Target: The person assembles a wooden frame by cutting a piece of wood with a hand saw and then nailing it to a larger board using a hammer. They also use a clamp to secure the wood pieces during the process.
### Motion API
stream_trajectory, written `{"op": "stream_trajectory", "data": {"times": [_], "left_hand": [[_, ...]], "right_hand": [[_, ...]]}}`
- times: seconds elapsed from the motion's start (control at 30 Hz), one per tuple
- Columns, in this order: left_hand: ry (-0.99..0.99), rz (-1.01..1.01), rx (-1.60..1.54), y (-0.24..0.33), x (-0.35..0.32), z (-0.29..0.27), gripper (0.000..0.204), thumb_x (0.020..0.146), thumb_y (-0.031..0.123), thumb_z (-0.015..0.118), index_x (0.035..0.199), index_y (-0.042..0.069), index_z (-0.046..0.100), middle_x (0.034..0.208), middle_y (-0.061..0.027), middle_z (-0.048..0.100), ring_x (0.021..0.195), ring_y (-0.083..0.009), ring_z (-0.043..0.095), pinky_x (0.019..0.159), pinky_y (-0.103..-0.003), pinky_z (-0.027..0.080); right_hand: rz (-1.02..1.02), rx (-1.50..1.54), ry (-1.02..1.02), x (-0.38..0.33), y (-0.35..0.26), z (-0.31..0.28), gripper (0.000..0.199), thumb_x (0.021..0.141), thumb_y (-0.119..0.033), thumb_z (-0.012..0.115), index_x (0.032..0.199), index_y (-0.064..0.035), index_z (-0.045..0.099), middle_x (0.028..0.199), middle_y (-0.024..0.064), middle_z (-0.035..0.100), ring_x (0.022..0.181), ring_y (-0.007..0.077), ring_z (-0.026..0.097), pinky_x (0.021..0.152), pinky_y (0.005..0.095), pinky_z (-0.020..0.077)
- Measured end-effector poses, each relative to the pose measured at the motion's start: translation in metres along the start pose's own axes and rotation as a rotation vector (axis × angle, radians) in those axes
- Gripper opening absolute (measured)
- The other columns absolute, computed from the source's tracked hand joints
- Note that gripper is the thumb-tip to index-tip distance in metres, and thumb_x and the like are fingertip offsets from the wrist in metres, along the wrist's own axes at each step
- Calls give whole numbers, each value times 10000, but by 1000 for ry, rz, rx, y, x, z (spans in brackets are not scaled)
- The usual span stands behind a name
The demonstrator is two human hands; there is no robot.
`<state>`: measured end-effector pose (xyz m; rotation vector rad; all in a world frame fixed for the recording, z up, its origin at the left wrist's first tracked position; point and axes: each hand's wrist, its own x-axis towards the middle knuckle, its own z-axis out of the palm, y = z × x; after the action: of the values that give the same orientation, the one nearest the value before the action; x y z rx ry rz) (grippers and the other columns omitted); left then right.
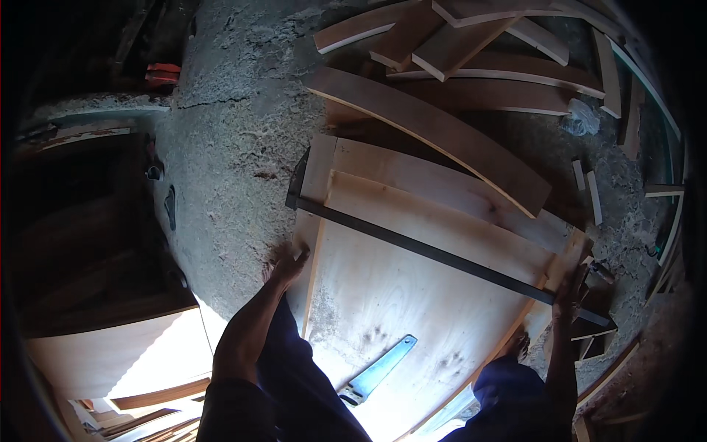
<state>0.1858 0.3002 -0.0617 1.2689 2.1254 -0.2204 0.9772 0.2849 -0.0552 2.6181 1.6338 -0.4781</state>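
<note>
A wooden panel with a raised frame [442, 193] lies on the ground before me. Across it runs a long dark bar clamp [423, 254], its left jaw over the frame's left side. My right hand [567, 296] is closed around the clamp's right end, beside the frame's right side; the fingers are partly hidden. At the left edge of the frame rests my left hand [289, 267], thumb and fingers apart, holding nothing. A handsaw [381, 370] with a bluish blade lies on the panel between my legs.
A wide curved board [434, 132] leans over the frame's far edge. Several cut boards [471, 44] are heaped behind it, with crumpled clear plastic [582, 118] nearby. Dark open cabinetwork [88, 236] stands at left. Small offcuts [593, 197] lie on the rough concrete.
</note>
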Motion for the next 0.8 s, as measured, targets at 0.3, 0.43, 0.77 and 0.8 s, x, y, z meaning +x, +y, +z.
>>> {"op": "stream_trajectory", "data": {"times": [0.3,0.43,0.77,0.8], "left_hand": [[-440,-113,320,64,10,-45,1057,882,775,465,1459,-104,359,1319,-367,552,1265,-445,553,1090,-446,428],[-355,-158,313,79,-11,-76,1056,885,785,444,1463,-95,371,1308,-346,573,1256,-441,563,1073,-449,445],[-875,-333,-1146,143,-106,-179,899,934,776,374,1398,23,534,509,67,317,414,-78,285,399,-283,247],[-1002,-337,-1211,150,-128,-203,910,927,793,360,1394,33,540,519,85,257,407,-53,228,396,-247,200]], "right_hand": [[41,68,165,-34,-26,-107,627,1053,-264,448,1608,-175,171,1565,251,346,1381,479,391,1112,529,368],[98,1,80,-83,-109,-215,651,1044,-230,457,1616,-193,149,1555,260,363,1348,479,430,1098,534,372],[143,-290,-41,-268,-363,-421,725,904,-126,601,1559,-106,291,970,269,568,882,454,587,792,550,459],[191,-267,-57,-286,-405,-435,721,895,-130,603,1548,-97,299,965,268,562,878,460,591,777,559,465]]}}
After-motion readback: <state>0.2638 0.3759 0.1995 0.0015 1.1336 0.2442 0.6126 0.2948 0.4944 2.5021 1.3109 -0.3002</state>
